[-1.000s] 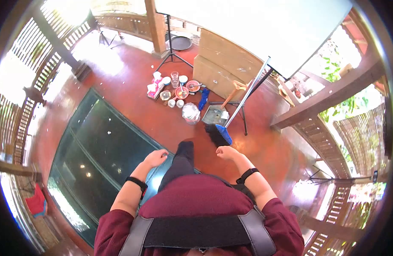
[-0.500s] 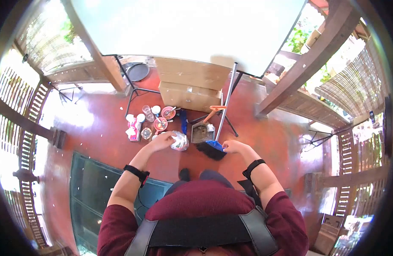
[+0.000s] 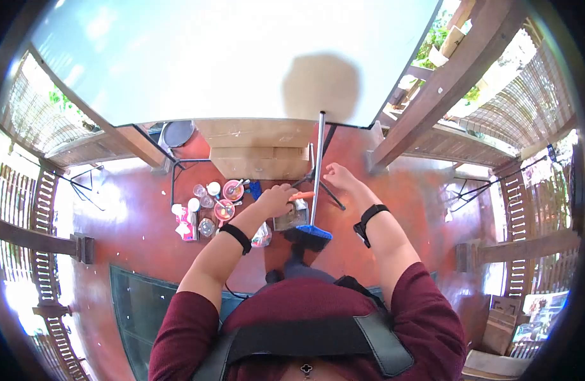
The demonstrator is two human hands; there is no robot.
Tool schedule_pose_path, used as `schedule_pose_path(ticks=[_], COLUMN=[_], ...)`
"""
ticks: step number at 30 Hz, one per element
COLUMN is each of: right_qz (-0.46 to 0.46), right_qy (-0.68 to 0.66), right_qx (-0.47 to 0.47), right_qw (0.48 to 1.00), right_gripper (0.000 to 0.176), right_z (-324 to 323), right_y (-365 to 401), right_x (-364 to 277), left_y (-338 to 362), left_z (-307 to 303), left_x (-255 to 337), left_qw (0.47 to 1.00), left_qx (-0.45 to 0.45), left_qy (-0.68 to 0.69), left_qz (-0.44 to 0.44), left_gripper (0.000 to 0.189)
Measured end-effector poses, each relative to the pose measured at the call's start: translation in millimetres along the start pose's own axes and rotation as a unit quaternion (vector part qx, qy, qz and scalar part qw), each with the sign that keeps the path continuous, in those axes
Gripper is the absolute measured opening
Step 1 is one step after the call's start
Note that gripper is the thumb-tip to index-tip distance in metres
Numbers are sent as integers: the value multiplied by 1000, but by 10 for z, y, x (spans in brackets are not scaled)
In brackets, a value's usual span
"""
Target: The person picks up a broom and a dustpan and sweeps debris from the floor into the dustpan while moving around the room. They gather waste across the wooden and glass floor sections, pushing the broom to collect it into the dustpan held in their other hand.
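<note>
My left hand is at the orange handle of a dustpan; whether its fingers close round the handle is unclear. Just right of a broom's metal pole, my right hand hangs with bent fingers slightly apart and nothing visible in them. The pole rises nearly upright from a blue and black broom head, beside the dustpan on the red floor. A filled clear plastic bag lies below my left forearm.
Left of the dustpan are pink bowls, glasses, a round lidded container and a pink and white pack. Cardboard boxes stand ahead under a large white board on thin black legs. Wooden posts flank both sides.
My left hand has moved right, from above the plastic bag to the orange handle. My right hand has risen from beside the broom head to near the upper pole. The view has shifted.
</note>
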State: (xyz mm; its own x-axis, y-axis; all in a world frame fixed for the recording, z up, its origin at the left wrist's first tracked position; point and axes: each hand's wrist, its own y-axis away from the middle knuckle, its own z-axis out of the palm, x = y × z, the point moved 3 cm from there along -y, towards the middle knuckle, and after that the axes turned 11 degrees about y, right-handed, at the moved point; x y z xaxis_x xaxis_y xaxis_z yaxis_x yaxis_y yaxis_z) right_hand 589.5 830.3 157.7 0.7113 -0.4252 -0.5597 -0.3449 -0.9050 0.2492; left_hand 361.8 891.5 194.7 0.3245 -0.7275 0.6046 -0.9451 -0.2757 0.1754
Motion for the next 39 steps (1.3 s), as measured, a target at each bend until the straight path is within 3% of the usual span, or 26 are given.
schedule_pose_path(ticks=[2, 6, 9, 10, 13, 15, 17, 18, 21, 25, 28, 31, 32, 35, 36, 39], right_qz=[8, -7, 35, 80, 97, 123, 170, 147, 104, 150, 124, 157, 159, 237, 276, 250], right_qy=[-14, -80, 11, -22, -88, -158, -253, -279, -348, -421, -556, -676, -679, -646, -653, -702], right_qx=[52, 111, 210, 151, 170, 112, 13, 54, 31, -29, -28, -82, -69, -47, -24, 47], right_qw=[999, 991, 977, 985, 977, 973, 952, 948, 931, 894, 822, 716, 713, 725, 705, 665], right_gripper=[50, 57, 63, 68, 51, 32, 32, 19, 15, 10, 13, 25, 38, 38, 35, 31], right_z=[-1, -145, 92, 146, 429, 642, 302, 314, 282, 338, 283, 232, 257, 432, 548, 946], right_y=[-341, -756, -1187, -1260, -1512, -1668, -1287, -1226, -839, -135, 391, 947, 1130, 1684, 1872, 2448], right_x=[47, -140, 65, 119, 328, 558, 257, 276, 416, 751, 917, 892, 870, 760, 723, 479], left_y=[-159, -370, -413, -409, -395, -413, -414, -423, -473, -474, -496, -544, -571, -601, -591, -582], left_z=[-28, 121, 237, 227, 299, 311, 360, 322, 237, 251, 383, 522, 571, 627, 607, 557], left_x=[50, -1, -160, -170, -306, -353, -415, -402, -369, -359, -375, -436, -455, -479, -464, -536], left_qw=[996, 989, 991, 991, 989, 989, 990, 993, 996, 999, 992, 984, 983, 985, 985, 981], left_qx=[-55, -42, -6, -23, -26, -29, -50, -43, -34, -28, -62, -60, -60, -91, -107, -122], left_qy=[-71, -141, -131, -131, -143, -132, -111, -90, -1, 27, 106, 167, 169, 141, 133, 153], left_qz=[-11, 31, 14, -15, -41, -54, -66, -63, -78, -18, -4, 28, 33, 30, 26, 3], left_gripper=[47, 51, 53, 52, 50, 44, 42, 42, 43, 46, 51, 48, 46, 38, 37, 34])
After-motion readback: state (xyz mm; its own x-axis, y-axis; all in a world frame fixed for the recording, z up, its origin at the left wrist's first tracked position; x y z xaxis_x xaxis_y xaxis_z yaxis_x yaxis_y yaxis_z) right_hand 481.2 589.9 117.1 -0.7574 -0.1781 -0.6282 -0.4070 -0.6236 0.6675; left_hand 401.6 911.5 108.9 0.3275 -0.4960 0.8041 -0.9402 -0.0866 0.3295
